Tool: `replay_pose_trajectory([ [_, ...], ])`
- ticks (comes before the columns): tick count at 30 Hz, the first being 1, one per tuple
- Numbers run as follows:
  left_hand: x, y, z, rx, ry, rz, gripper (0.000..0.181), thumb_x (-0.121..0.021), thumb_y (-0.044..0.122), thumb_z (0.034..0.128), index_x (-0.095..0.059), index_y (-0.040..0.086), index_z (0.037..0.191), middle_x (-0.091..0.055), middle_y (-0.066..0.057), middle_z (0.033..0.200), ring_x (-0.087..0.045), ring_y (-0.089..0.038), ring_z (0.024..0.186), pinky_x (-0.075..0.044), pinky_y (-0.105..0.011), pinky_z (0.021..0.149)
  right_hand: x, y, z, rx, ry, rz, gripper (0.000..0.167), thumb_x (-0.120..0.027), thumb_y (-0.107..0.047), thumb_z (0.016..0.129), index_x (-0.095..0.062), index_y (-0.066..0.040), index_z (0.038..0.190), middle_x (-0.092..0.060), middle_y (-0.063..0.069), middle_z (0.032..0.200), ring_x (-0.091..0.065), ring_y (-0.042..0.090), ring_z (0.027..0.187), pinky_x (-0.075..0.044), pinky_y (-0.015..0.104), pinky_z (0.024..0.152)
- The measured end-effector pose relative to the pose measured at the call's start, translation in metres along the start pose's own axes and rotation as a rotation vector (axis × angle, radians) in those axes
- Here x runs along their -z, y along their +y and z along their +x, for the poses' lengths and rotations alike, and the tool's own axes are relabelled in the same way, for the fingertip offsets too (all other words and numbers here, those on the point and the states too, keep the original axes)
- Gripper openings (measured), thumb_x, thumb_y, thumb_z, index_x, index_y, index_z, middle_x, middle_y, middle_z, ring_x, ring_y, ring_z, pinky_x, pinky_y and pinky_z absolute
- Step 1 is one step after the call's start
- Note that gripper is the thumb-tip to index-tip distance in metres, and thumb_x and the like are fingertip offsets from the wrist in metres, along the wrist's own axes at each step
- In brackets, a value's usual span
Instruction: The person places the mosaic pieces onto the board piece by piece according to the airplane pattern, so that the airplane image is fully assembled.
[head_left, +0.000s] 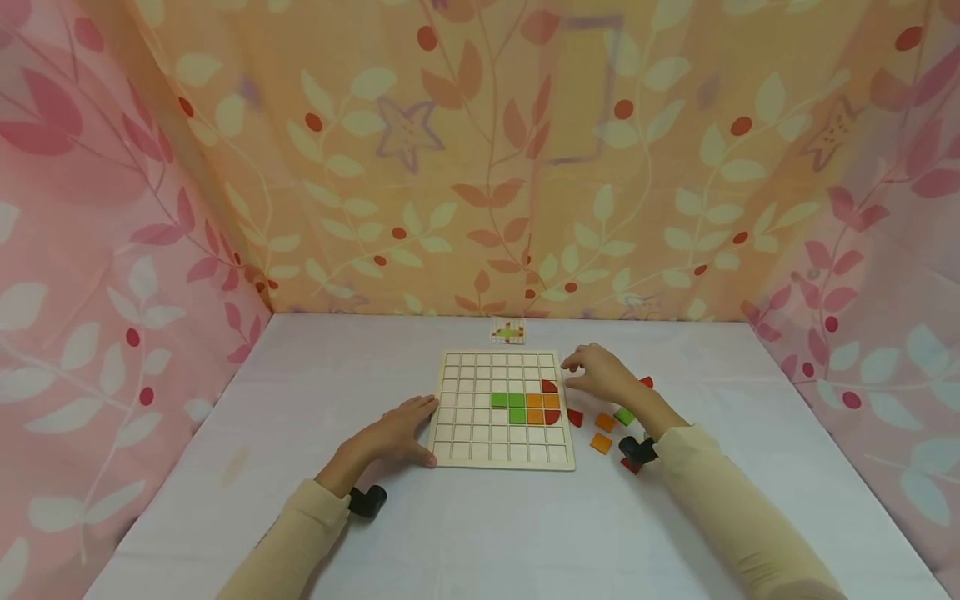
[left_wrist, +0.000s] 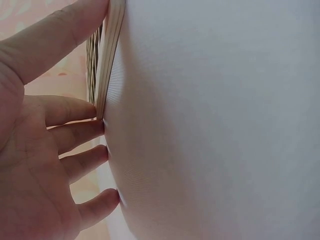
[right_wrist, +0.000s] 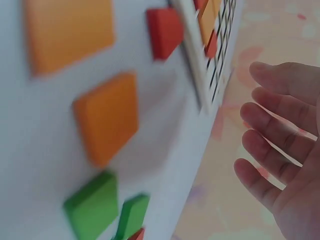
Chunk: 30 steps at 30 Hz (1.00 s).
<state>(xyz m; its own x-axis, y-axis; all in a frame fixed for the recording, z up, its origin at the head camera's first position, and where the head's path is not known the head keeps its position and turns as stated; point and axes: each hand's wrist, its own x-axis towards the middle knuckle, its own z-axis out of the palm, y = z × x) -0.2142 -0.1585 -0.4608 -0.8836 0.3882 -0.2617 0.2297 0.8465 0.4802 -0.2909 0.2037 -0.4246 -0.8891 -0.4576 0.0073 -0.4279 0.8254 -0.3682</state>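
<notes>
Part-filled, by the look of it! Got eight pcs on the gridded board (head_left: pixel 468 432), mid-table, running from ctr to right edge: three green pieces (head_left: pixel 499 400), three orange pieces (head_left: pixel 551 401), two red pieces (head_left: pixel 552 416). Plenty of bare squares, esp. left, far and near. Off right, on the white cloth (head_left: pixel 502 533): a scatter of loose pieces (head_left: pixel 601 443), red, orange, green, so prob. well short of finished.

And the left hand (head_left: pixel 393 433)? Spread wide, thumb and index at the board's left edge, w/ no pc showing. Over right: right hand (head_left: pixel 606 375), just beside the right edge's far part, fingers loosely apart, nothing visible btwn them.

Now, views! Only from the head: the small patterned card (head_left: pixel 508 331), just beyond the board's far edge. Only from the right wrist: a second loose green piece (right_wrist: pixel 132 216), poss. behind the right sleeve (head_left: pixel 738 504) in the head view. From the left wrist: the board's layered edge, close up.
</notes>
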Motion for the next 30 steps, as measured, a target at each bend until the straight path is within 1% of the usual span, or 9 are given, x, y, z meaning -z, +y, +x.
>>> replay_pose_trajectory([
  [9,0.002,0.001,0.000,0.001,0.001,0.007,0.101,-0.085,0.034,0.0717,-0.031,0.002,0.151,-0.027,-0.015,0.160,-0.020,-0.037,0.149,-0.022,-0.060,0.117,0.004,0.032,-0.011,-0.052,0.010,0.005,0.027,-0.069,-0.014,0.086,-0.072,0.002,0.108,-0.069,0.013,0.097,-0.059,0.029,0.092,-0.052,0.046,0.087],
  [15,0.000,0.001,0.001,0.011,0.003,0.006,0.101,-0.086,0.034,0.0708,-0.032,0.003,0.151,-0.028,-0.015,0.160,-0.020,-0.037,0.150,-0.021,-0.060,0.117,0.002,0.051,-0.018,-0.110,-0.038,0.005,0.027,-0.065,-0.015,0.089,-0.072,0.001,0.109,-0.069,0.014,0.103,-0.058,0.027,0.095,-0.051,0.046,0.090],
  [18,-0.001,0.000,0.002,0.010,0.003,0.010,0.102,-0.086,0.034,0.0706,-0.032,0.004,0.151,-0.028,-0.014,0.160,-0.020,-0.036,0.150,-0.022,-0.061,0.117,0.002,0.060,-0.022,-0.104,-0.062,-0.005,0.026,-0.065,-0.013,0.088,-0.072,0.003,0.108,-0.069,0.015,0.103,-0.058,0.027,0.093,-0.052,0.046,0.087],
  [22,-0.002,-0.001,0.003,0.003,0.003,0.013,0.102,-0.086,0.034,0.0709,-0.032,0.003,0.152,-0.027,-0.015,0.160,-0.020,-0.037,0.150,-0.022,-0.062,0.117,0.002,0.070,-0.026,-0.081,-0.081,-0.030,0.025,-0.067,-0.007,0.083,-0.073,0.005,0.105,-0.069,0.015,0.098,-0.059,0.026,0.090,-0.053,0.044,0.083],
  [26,-0.003,-0.002,0.004,0.003,0.001,0.013,0.102,-0.086,0.035,0.0710,-0.031,0.004,0.152,-0.027,-0.015,0.160,-0.019,-0.036,0.150,-0.022,-0.061,0.117,0.001,0.075,-0.030,-0.067,-0.089,-0.043,0.027,-0.066,-0.002,0.078,-0.073,0.004,0.104,-0.069,0.014,0.099,-0.059,0.027,0.091,-0.053,0.045,0.085],
  [30,-0.003,-0.003,0.005,0.006,0.000,0.015,0.103,-0.086,0.035,0.0707,-0.031,0.004,0.152,-0.028,-0.014,0.160,-0.020,-0.036,0.150,-0.022,-0.061,0.117,0.002,0.078,-0.033,-0.077,-0.094,-0.048,0.029,-0.065,0.000,0.077,-0.073,0.003,0.105,-0.069,0.014,0.100,-0.058,0.027,0.092,-0.052,0.047,0.087],
])
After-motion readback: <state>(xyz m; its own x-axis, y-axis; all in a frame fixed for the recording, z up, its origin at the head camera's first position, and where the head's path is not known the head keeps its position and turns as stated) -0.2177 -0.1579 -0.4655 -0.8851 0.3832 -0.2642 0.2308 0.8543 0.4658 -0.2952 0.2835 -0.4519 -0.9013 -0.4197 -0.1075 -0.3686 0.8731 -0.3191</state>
